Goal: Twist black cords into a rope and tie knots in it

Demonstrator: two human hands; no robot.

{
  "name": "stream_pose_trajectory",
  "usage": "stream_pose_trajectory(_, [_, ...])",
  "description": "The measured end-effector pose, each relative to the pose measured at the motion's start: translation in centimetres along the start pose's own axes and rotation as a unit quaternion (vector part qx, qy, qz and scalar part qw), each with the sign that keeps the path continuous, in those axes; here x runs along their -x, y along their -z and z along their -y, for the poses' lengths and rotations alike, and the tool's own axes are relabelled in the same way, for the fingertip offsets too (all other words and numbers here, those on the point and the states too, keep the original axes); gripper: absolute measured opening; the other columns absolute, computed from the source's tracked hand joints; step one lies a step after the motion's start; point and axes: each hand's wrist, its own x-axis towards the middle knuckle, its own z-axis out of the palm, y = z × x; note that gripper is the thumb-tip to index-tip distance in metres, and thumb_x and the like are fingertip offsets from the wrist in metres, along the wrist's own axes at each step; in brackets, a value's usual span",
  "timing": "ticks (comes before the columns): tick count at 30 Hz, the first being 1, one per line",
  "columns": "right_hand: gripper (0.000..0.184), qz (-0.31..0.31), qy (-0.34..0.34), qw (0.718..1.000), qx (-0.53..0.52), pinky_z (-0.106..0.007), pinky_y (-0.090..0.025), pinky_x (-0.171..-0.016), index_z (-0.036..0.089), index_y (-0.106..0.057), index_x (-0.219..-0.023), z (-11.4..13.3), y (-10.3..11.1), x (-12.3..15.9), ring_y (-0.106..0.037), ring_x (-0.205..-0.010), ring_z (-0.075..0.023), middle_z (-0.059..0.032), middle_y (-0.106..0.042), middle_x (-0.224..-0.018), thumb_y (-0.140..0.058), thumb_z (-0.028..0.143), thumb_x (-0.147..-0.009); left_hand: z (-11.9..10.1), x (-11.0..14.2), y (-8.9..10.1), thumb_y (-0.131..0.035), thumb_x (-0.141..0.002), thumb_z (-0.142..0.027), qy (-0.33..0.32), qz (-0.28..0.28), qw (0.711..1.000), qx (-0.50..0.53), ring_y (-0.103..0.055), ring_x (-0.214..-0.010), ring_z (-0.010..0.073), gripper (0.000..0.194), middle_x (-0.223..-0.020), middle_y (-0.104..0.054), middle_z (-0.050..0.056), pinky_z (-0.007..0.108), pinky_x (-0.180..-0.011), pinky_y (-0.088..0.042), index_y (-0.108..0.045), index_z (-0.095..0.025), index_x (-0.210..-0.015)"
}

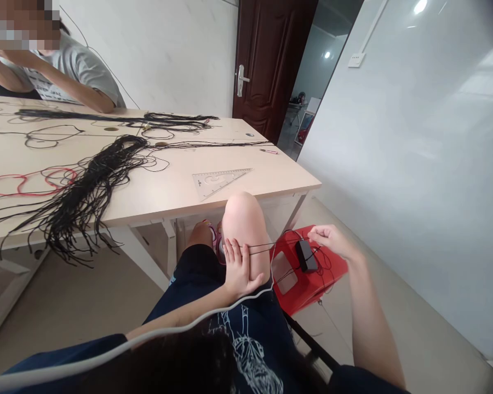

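Observation:
My left hand [239, 268] lies flat on my bare raised leg, fingers stretched out over two thin strands of black cord [265, 249]. From there the strands run to the right, stretched nearly straight. My right hand [326, 239] is closed in a pinch on their far end, held above a red stool [302, 295]. On the stool are a black box-shaped block [306, 256], loops of black cord [325, 265] and a pale flat piece [285, 273]. Whether the strands continue under my left palm is hidden.
A big bundle of black cords [94, 180] hangs over the table's [160, 191] front edge. Beyond it lie another bundle [181, 119], red cord [20, 183], a set square [217, 179] and a small pink tool [269, 151]. Across sits another person [82, 68]. A white cable [168, 330] crosses my lap.

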Motion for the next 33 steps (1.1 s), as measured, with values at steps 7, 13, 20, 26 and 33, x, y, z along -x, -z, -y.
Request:
stream_pose_trajectory(7, [0.044,-0.003,-0.013,1.0,-0.007,-0.024,-0.021,-0.049,0.018,-0.042,-0.057,0.0,0.3,0.3,-0.024,-0.05,-0.0086,0.0046,-0.028,-0.055,-0.049,0.057,-0.076,-1.8,1.2,0.6,-0.047,-0.077,-0.049,0.035,0.052,0.998,-0.027,0.007,-0.13,0.0469,0.092,-0.143,0.016,0.026,0.061,-0.096,-0.024,0.001,-0.001,-0.138])
stream_pose_trajectory(13, [0.045,-0.004,-0.021,1.0,-0.011,-0.024,-0.018,-0.047,0.018,-0.042,-0.057,0.0,0.4,0.6,-0.021,-0.05,-0.0082,0.005,-0.025,-0.054,-0.048,0.058,-0.076,-1.8,1.7,0.5,-0.048,-0.083,-0.044,0.038,0.03,0.997,-0.055,-0.035,-0.123,0.0302,0.054,-0.137,-0.032,0.013,0.054,-0.098,-0.032,-0.035,-0.017,-0.129])
stream_pose_trajectory(20, [0.048,-0.015,-0.022,0.999,-0.018,-0.023,-0.02,-0.046,0.018,-0.042,-0.056,0.5,0.3,0.8,-0.021,-0.049,-0.008,0.0052,-0.025,-0.053,-0.05,0.062,-0.072,-0.4,1.8,0.2,-0.05,-0.085,-0.035,-0.018,0.01,0.997,-0.077,-0.05,-0.106,0.0228,0.038,-0.12,-0.049,0.01,0.046,-0.089,-0.043,-0.047,-0.015,-0.117])
stream_pose_trajectory(26, [0.047,0.003,-0.019,1.0,-0.022,-0.023,-0.02,-0.046,0.019,-0.036,-0.057,1.0,0.2,0.8,-0.023,-0.05,-0.0081,0.0051,-0.025,-0.055,-0.048,0.061,-0.074,-0.3,1.5,-0.3,-0.048,-0.081,-0.048,-0.03,0.009,0.997,-0.065,-0.018,-0.13,0.0394,0.068,-0.144,-0.014,0.019,0.06,-0.098,-0.025,-0.026,-0.012,-0.134])
stream_pose_trajectory(33, [0.041,0.054,-0.022,0.998,-0.031,-0.024,-0.031,-0.05,0.019,-0.037,-0.065,0.9,0.6,0.7,-0.034,-0.051,-0.0091,0.005,-0.032,-0.054,-0.036,0.056,-0.083,-0.4,1.1,-0.5,-0.049,-0.074,-0.046,-0.04,0.016,0.997,-0.057,0.013,-0.127,0.0515,0.097,-0.14,0.021,0.029,0.067,-0.091,-0.02,0.007,0.0,-0.137])
